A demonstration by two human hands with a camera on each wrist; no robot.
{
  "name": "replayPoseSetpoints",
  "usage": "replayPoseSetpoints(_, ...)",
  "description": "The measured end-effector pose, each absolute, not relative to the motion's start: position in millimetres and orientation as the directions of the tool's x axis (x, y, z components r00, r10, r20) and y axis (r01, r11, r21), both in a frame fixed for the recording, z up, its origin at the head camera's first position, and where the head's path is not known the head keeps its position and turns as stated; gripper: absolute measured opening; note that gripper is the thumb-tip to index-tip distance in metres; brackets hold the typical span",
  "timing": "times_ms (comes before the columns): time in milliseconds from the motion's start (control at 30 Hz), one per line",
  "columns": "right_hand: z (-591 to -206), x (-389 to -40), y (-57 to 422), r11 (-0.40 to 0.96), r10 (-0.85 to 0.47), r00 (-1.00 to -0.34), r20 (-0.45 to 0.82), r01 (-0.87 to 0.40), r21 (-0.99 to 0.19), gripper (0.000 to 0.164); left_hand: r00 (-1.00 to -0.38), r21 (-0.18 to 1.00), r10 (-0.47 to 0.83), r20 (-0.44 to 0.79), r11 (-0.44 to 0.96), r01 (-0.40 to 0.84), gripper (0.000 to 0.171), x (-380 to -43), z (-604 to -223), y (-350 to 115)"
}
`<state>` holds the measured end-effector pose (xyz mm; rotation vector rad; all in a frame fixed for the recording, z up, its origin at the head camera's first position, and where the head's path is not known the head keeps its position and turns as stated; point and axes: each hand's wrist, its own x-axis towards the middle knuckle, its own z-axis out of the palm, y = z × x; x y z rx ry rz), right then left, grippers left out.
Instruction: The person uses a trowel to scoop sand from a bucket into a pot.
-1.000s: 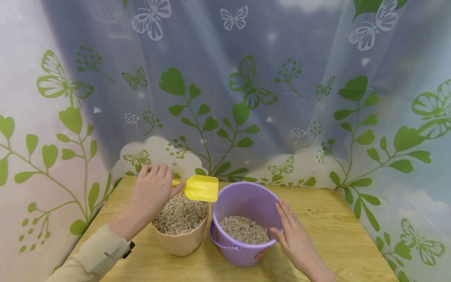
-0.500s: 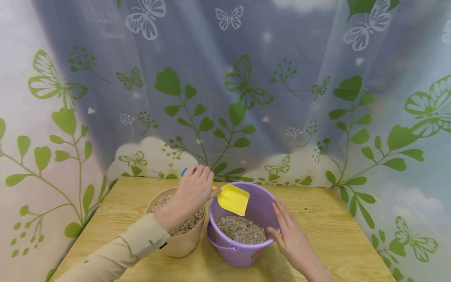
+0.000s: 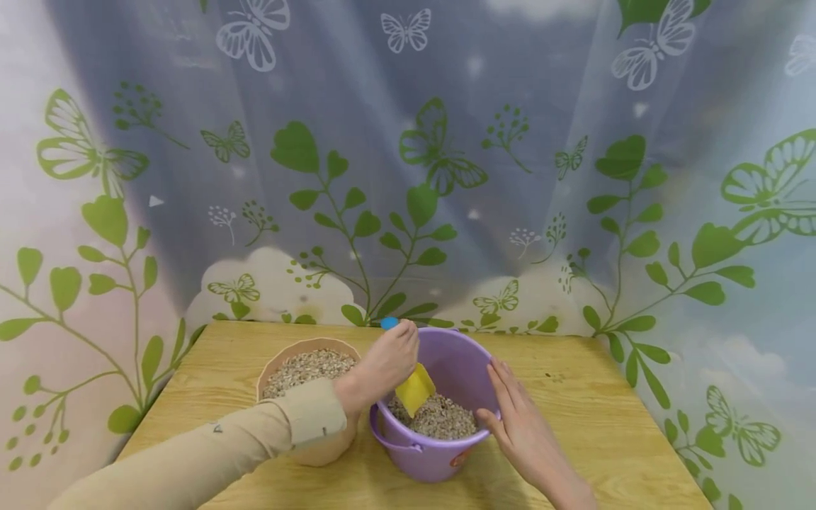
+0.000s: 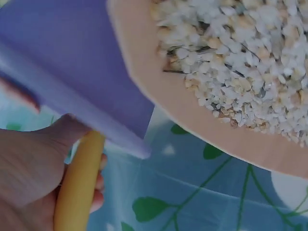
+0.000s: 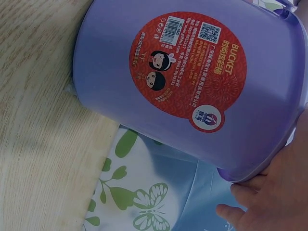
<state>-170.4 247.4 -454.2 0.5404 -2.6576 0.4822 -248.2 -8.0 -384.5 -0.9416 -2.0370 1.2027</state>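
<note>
My left hand (image 3: 384, 363) grips the handle of a yellow toy shovel (image 3: 416, 389), whose blue handle end sticks up behind the fist. The shovel blade tilts down inside the purple bucket (image 3: 421, 464), close over the coarse grit (image 3: 440, 416) in its bottom. In the left wrist view the fingers and thumb wrap the yellow handle (image 4: 79, 187); the blade is hidden there behind the bucket wall. At the bucket's right side, my right hand (image 3: 525, 432) holds the rim, thumb over the edge and fingers along the outside.
A peach-coloured pot (image 3: 270, 368) filled with grit stands left of the bucket, partly covered by my left sleeve (image 3: 255, 432). Both containers rest on a wood-grain table (image 3: 574, 397). A printed curtain (image 3: 357, 92) hangs behind and at both sides.
My left hand has carried the shovel rightward from over the pot into the bucket, and the blade has turned from level to pointing down. The right hand stays at the bucket rim.
</note>
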Motion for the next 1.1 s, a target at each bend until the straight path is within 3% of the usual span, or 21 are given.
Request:
replayPoseSetpoints(200,-455.1,-171.1,249.5,0.866,-0.299,-0.855,0.423,-0.429,-0.256,0.067,-0.628,-0.961,0.778,-0.022,0.157,0.228,0.032,-249.8,-400.1,5.3)
replayPoseSetpoints(633,-456.6,-171.6,249.5,0.87,-0.299,-0.85,0.434,-0.429,-0.243,0.067,-0.651,-0.943,0.756,-0.066,0.166,0.289,0.027,-261.4,-413.4,18.6)
replayPoseSetpoints(900,-455.3,-171.5,249.3,0.879,-0.291,-0.863,0.413,-0.412,-0.242,0.068,-0.553,-0.879,0.832,-0.034,0.238,0.413,0.025,-268.1,-421.3,17.8)
replayPoseSetpoints(1100,-455.7,-172.0,248.4,0.877,-0.289,-0.866,0.407,-0.41,-0.25,0.068,-0.537,-0.83,0.844,-0.007,0.295,0.474,0.035,-269.5,-424.0,14.0)
